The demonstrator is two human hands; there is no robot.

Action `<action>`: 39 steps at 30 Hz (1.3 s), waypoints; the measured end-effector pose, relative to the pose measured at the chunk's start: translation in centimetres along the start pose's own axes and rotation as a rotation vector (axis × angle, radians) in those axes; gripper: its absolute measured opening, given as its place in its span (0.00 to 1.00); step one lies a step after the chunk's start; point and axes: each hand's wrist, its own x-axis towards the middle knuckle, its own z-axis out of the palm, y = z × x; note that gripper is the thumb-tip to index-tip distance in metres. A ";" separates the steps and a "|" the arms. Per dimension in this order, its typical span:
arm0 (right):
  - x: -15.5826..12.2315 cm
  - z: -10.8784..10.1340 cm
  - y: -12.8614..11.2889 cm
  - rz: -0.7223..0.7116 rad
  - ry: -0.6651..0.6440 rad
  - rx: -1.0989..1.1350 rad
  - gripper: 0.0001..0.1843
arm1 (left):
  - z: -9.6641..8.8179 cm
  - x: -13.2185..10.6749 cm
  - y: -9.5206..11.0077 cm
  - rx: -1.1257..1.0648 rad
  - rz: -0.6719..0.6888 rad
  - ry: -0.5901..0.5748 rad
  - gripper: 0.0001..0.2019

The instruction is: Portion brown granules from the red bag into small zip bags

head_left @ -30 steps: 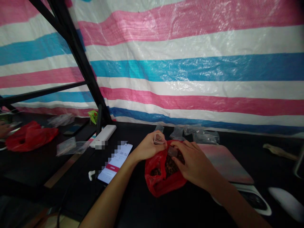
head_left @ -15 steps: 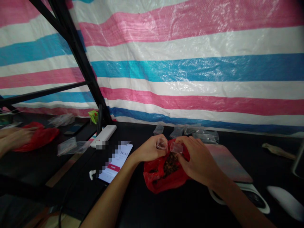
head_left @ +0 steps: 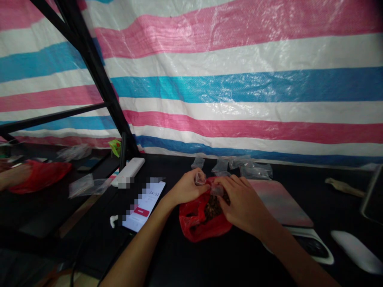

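Note:
My left hand (head_left: 187, 188) pinches a small clear plastic cup (head_left: 200, 178) at the top of a red plastic bag (head_left: 193, 223). My right hand (head_left: 243, 197) holds a second clear cup (head_left: 217, 190) at the bag's mouth, its lower part hidden by my fingers. Dark brown granular material (head_left: 213, 208) fills the open bag. Both hands rest close together over it.
A phone (head_left: 144, 205) with a lit screen lies left of the bag, and a white power bank (head_left: 128, 172) lies behind it. Small clear plastic bags (head_left: 254, 171) line the back. A pinkish pad (head_left: 278, 201) and white mouse (head_left: 357, 251) lie right.
My hands have drawn closer together over the bag. The right hand's cup has dropped lower into the bag's mouth, and my fingers now cover more of it.

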 end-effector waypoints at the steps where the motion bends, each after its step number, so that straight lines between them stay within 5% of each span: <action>1: 0.0 0.0 0.0 0.000 -0.001 0.003 0.13 | 0.2 0.0 0.0 -0.004 0.001 -0.023 0.07; 11: 0.2 -0.2 0.5 0.017 0.038 0.095 0.14 | -0.3 0.2 0.4 -0.177 0.034 -0.024 0.07; 18: 0.2 -1.4 1.7 -0.046 -0.022 -0.005 0.18 | -1.1 0.7 -0.5 -0.017 0.038 0.215 0.06; 26: -0.3 -0.9 1.1 -0.062 -0.061 -0.079 0.20 | -0.5 -0.4 -0.3 -0.036 -0.075 -0.118 0.15; 39: -0.3 -0.4 0.7 0.007 -0.120 0.076 0.13 | 0.6 0.3 -0.2 -0.214 -0.124 -0.016 0.09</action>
